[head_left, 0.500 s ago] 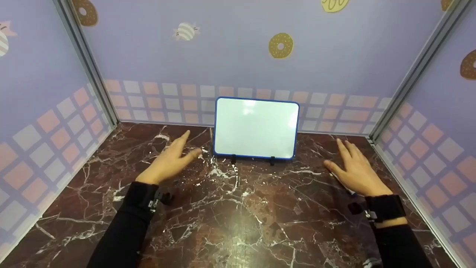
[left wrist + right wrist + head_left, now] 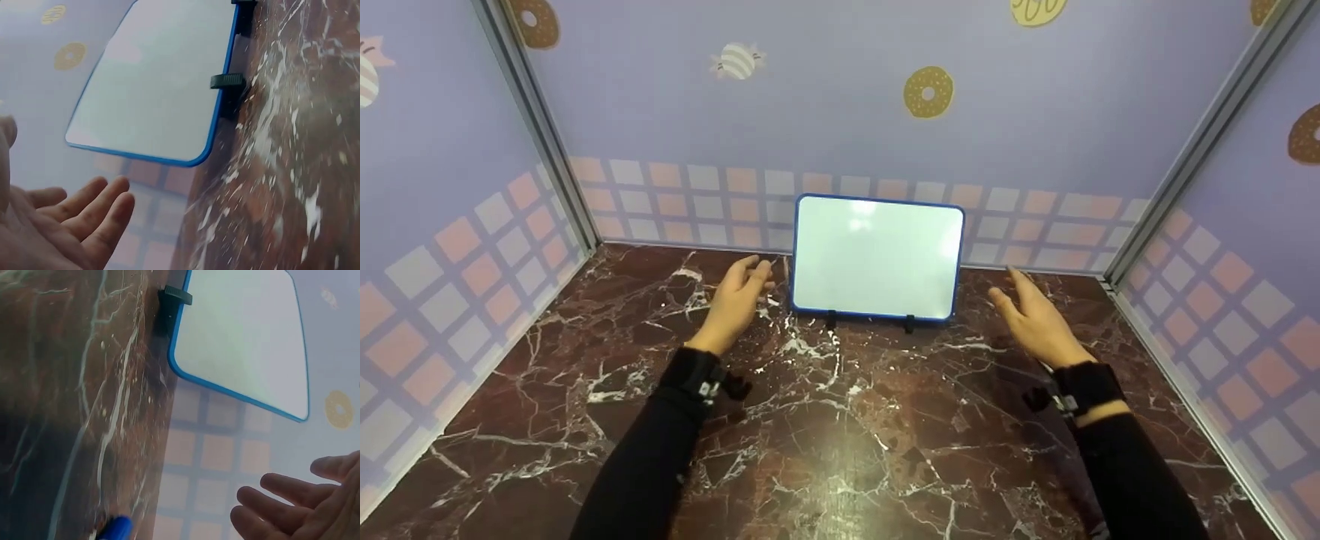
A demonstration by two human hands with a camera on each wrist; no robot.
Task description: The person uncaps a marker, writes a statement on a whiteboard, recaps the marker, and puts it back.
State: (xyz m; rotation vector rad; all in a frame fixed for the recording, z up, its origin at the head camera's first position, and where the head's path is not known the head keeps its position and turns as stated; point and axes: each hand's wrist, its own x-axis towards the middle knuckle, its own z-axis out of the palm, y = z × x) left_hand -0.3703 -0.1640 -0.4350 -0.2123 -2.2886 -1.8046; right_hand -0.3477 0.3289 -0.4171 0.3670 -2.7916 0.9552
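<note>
A small blank whiteboard (image 2: 877,259) with a blue frame leans upright near the back wall, its lower edge on black stand clips (image 2: 178,295). Just left of the board hovers my left hand (image 2: 735,304), palm turned inward and fingers loosely bent, holding nothing. On the board's other side my right hand (image 2: 1039,322) is raised with relaxed fingers, also without anything in it. Both hands are apart from the frame. Below the right hand, a blue rounded end (image 2: 117,527) of some object pokes into the right wrist view; the rest of it is cut off.
Dark red marbled tabletop (image 2: 840,450) spreads in front of the board. Lilac printed panels with a checkered border (image 2: 667,202) enclose it at the back and both sides, joined by grey metal corner posts (image 2: 1192,157).
Both hands have moved inward toward the whiteboard, the left one rightward and the right one leftward. Their palms have turned to face each other more. The board has stayed put.
</note>
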